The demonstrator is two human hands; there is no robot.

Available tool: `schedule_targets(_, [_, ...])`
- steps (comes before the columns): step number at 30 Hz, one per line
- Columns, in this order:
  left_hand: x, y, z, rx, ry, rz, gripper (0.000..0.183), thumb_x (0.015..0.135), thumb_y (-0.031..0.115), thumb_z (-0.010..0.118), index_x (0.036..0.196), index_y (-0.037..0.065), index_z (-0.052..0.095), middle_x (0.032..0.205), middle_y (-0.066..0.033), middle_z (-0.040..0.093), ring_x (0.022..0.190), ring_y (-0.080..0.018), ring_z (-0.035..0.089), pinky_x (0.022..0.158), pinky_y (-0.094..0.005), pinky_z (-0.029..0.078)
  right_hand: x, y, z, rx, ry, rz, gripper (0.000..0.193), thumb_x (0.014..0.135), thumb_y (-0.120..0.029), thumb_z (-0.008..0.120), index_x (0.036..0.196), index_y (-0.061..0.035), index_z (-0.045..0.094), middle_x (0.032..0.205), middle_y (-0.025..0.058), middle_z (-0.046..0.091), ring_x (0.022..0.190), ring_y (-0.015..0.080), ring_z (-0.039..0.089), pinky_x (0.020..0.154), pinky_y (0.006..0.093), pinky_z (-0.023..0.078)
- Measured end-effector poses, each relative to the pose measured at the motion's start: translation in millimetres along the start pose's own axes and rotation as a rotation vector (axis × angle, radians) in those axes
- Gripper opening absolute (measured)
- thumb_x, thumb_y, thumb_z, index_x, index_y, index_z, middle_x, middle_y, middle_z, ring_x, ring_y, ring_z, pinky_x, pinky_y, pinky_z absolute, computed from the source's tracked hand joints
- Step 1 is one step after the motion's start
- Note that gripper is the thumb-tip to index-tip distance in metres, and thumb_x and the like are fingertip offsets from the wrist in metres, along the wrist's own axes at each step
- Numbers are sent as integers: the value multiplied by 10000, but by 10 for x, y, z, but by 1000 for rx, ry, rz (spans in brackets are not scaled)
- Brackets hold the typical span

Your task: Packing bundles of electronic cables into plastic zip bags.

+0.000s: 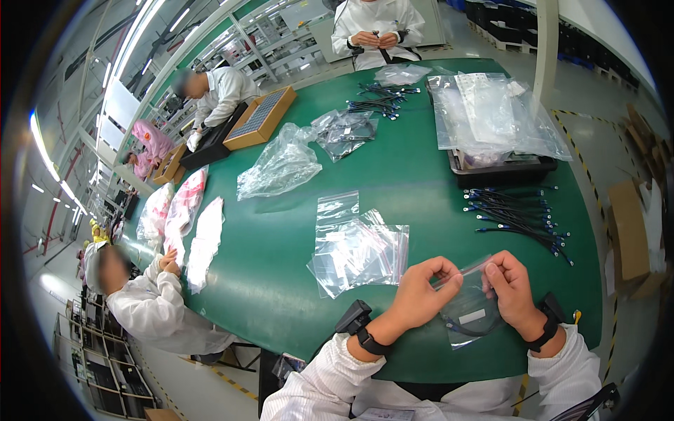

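Note:
A clear zip bag (pixel 465 335) hangs between my hands near the table's front edge. Inside it lie a short dark cable and a small white label. My left hand (pixel 428 289) pinches the bag's top edge at the left, thumb against fingers. At the other end of that edge, my right hand (pixel 510 286) pinches it the same way. Left of my hands lies a loose pile of flat clear zip bags (pixel 358 249). Beyond my right hand, several black cables (pixel 516 214) with blue sleeves and metal ring ends are spread on the green table (pixel 281 266).
A black tray (pixel 502 174) topped with clear bags stands at the right. Crumpled plastic bags (pixel 281 165) and more black cables (pixel 382 102) lie farther back. Co-workers sit at the left (pixel 151 302) and far side (pixel 379 35); another leans over boxes at the back left.

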State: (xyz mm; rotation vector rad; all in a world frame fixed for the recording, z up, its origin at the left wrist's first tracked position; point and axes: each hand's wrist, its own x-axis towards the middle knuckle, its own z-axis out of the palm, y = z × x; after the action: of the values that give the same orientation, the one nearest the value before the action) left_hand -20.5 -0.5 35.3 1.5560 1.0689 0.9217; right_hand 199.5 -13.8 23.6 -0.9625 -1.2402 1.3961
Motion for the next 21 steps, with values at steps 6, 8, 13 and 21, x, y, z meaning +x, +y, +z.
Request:
schedule_targets(6, [5, 28, 29, -44, -16, -41, 180, 955, 172, 730, 990, 0, 693, 889, -6, 684, 872, -92, 596, 826, -275, 480, 1, 8, -3, -7, 44, -24, 155, 1056, -185, 589, 1006, -38, 600, 795, -6, 604, 693, 47, 533, 627, 218, 443])
schedule_targets(8, [-2, -2, 10, -37, -25, -34, 178, 955, 170, 730, 989, -2, 696, 886, -3, 683, 862, -91, 594, 814, -273, 479, -14, -18, 8, -20, 42, -26, 147, 1049, -177, 605, 1003, -38, 607, 803, -7, 607, 698, 45, 534, 634, 217, 446])
schedule_targets(13, [25, -5, -75, -80, -169, -61, 170, 951, 165, 735, 976, -1, 709, 880, -1, 687, 837, -86, 583, 786, -269, 477, 8, -49, -2, 31, 43, -23, 104, 1022, -142, 645, 1004, -41, 624, 840, -10, 619, 738, 35, 546, 661, 206, 443])
schedule_targets(21, [33, 85, -17, -53, -141, -69, 218, 952, 206, 740, 1003, -5, 719, 887, -12, 700, 869, -89, 612, 809, -267, 495, -58, -37, 28, -138, -47, -34, 82, 981, -97, 682, 956, -19, 675, 837, -7, 651, 739, 57, 551, 678, 228, 447])
